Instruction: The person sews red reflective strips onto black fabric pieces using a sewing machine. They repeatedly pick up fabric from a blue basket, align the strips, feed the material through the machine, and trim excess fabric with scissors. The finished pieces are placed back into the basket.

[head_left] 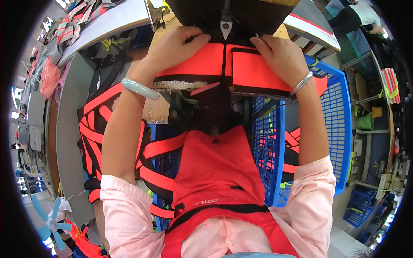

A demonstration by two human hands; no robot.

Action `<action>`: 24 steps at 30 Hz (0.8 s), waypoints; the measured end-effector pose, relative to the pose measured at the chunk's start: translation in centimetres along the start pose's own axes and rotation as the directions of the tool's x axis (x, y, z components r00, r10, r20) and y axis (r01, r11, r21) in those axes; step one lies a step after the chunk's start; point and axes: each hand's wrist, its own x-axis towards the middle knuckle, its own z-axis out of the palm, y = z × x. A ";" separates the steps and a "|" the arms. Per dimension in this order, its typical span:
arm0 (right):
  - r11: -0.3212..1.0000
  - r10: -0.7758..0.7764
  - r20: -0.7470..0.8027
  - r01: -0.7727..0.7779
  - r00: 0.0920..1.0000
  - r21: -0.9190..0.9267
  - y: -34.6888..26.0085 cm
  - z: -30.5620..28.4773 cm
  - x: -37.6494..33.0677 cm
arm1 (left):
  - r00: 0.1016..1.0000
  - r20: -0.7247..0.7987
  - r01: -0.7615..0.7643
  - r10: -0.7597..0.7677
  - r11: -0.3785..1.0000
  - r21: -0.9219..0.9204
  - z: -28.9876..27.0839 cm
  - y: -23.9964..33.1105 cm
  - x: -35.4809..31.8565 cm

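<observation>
An orange-red fabric piece with black edging (pixel 195 61) lies flat under my left hand (pixel 180 46), whose curled fingers and thumb grip its far edge. My right hand (pixel 282 58) is closed over a folded orange-red fabric panel with black edging (pixel 258 71), the thumb lying on top. A narrow black strip runs between the two orange-red areas. Just beyond them, between my hands, is a pointed metal part (pixel 226 28) of a dark machine (pixel 193 15). My fingertips are partly hidden at the fabric's far edge.
Long orange-red and black strips (pixel 159 146) hang at my left. A blue plastic basket (pixel 335 112) with more strips stands at my right. A grey panel (pixel 73 129) rises at the left, near a blue fan (pixel 51 223). Another person (pixel 355 17) is at the far right.
</observation>
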 end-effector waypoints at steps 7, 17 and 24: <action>1.000 -0.015 -0.056 0.014 0.998 -0.018 0.9 0.5 0.7 | 0.998 0.053 0.034 -0.035 0.999 0.012 -0.8 0.2 0.8; 0.998 -0.003 -0.147 -0.007 0.989 -0.063 2.5 -2.2 -0.1 | 0.997 0.006 0.073 -0.073 0.994 -0.079 -2.6 0.0 -0.5; 0.993 0.069 -0.242 -0.090 0.968 -0.076 -0.5 -4.4 -8.6 | 0.991 0.114 0.085 -0.064 0.979 -0.184 -1.6 1.8 -7.1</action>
